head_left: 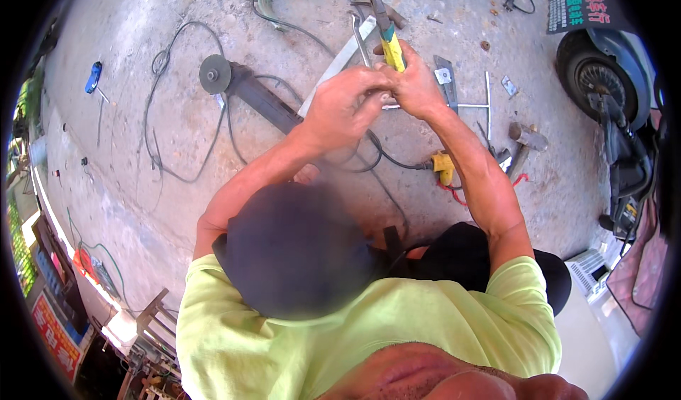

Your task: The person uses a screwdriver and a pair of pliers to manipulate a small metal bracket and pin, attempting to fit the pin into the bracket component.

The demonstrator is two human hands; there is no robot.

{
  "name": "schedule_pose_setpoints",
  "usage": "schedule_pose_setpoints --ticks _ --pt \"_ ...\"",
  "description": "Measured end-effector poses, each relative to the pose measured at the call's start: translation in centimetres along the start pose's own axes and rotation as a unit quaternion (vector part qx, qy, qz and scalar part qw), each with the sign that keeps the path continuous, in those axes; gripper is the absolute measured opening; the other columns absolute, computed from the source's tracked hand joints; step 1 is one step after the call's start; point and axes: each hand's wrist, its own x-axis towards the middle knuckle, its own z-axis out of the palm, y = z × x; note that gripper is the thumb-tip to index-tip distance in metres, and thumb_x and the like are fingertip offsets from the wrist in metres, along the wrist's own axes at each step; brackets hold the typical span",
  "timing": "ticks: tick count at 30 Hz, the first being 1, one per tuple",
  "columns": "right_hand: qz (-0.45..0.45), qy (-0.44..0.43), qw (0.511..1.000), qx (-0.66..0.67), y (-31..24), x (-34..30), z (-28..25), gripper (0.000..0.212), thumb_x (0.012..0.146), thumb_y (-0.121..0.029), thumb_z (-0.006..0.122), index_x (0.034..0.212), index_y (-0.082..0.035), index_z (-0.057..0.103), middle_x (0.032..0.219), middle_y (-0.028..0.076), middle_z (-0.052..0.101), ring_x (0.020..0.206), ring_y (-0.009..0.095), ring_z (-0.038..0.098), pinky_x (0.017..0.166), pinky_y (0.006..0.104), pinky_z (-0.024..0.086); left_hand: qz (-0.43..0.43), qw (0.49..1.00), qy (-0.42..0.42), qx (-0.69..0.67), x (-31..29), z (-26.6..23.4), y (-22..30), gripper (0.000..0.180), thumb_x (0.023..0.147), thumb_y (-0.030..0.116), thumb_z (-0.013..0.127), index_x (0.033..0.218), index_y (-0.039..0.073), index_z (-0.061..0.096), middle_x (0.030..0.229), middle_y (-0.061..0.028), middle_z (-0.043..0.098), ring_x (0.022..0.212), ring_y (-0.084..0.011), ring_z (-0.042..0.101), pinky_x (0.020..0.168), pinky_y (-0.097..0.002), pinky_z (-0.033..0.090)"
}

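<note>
"What's standing on that concrete floor (pixel 117 166)?"
"A scooter (pixel 616 112) is leaning in at the right edge, and a grinder (pixel 259 98) is lying beyond the left forearm."
"And the left hand (pixel 347 102)?"
"Its fingers are curling in by the other hand; I can't tell whether they're pinching anything."
"The right hand (pixel 415 84)?"
"It's clamping yellow-handled pliers (pixel 387 34), which are pointing away above the floor."

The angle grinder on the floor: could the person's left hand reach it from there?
Probably yes: the angle grinder shows beside the left forearm, its dark body largely uncovered, though the left hand is busy close by the right hand, which grips yellow-handled pliers.
</note>
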Motion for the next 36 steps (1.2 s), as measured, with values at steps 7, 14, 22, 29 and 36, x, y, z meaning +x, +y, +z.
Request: schedule_pose_setpoints --ticks 7,14,22,29,36 --pt "0.076 -0.002 0.969 0.235 0.4 0.7 -2.1 0.038 0.093 -0.013 0.068 0.126 0.000 0.055 0.081 0.002 0.056 0.061 0.009 0.050 0.056 0.0286 0.044 -0.131 0.991 0.036 -0.004 -3.9 -3.7 -1.1 0.017 0.093 -0.001 0.069 0.109 -0.001 0.068 0.089 -0.0075 0.072 0.079 -0.0125 0.069 0.068 -0.0274 0.055" --pt "0.142 0.009 0.960 0.242 2.8 1.2 -3.8 0.039 0.097 -0.013 0.065 0.130 0.000 0.050 0.082 0.000 0.050 0.063 0.009 0.047 0.057 0.0281 0.043 -0.402 0.877 0.018 -0.262 -6.6 -7.8 -4.3 0.016 0.099 0.013 0.065 0.107 0.000 0.069 0.076 -0.0081 0.067 0.061 -0.0107 0.060 0.051 -0.0236 0.044" --pt "0.173 0.003 0.957 0.233 3.9 1.1 -2.9 0.031 0.095 -0.014 0.067 0.120 -0.001 0.054 0.078 0.001 0.054 0.061 0.010 0.050 0.055 0.0294 0.044 -0.229 0.904 -0.114 0.342 -4.7 -7.3 -8.1 0.022 0.089 0.023 0.074 0.106 0.009 0.076 0.110 -0.0102 0.069 0.093 -0.0310 0.071 0.081 -0.0409 0.056" --pt "0.181 0.001 0.959 0.217 5.2 0.6 -2.0 0.028 0.092 -0.017 0.071 0.113 -0.002 0.059 0.076 0.001 0.057 0.061 0.009 0.053 0.054 0.0295 0.044 -0.200 0.869 -0.101 0.442 6.0 -9.6 -12.6 0.021 0.090 0.021 0.064 0.104 0.012 0.077 0.109 -0.0161 0.070 0.105 -0.0368 0.068 0.087 -0.0482 0.055" --pt "0.159 -0.014 0.971 0.180 4.8 -0.5 -1.3 0.040 0.091 -0.020 0.071 0.121 0.003 0.058 0.074 0.001 0.057 0.063 0.010 0.055 0.055 0.0296 0.045 -0.196 0.777 -0.227 0.554 11.2 -9.0 -19.2 0.020 0.090 0.017 0.059 0.100 0.011 0.075 0.113 -0.0157 0.070 0.106 -0.0375 0.069 0.087 -0.0475 0.055"
